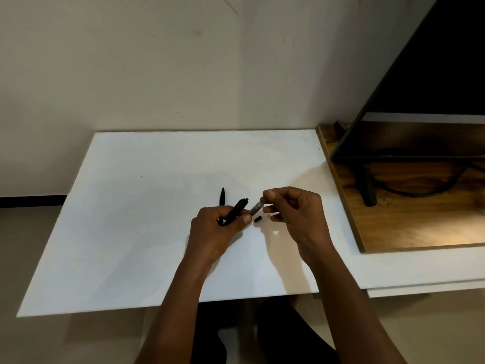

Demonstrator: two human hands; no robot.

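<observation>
Above the middle of the worktop [131, 206], the left hand [217, 227] grips the black pen barrel [239, 208] and the right hand [296, 214] pinches the clear tube [256, 207] just beside it; a skewed insertion could jam, or knock the loose small black cap [257, 219] beneath toward the near edge.

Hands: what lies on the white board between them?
A small black piece lies there, between left hand and right hand, below the clear tube; the head view shows it.
</observation>
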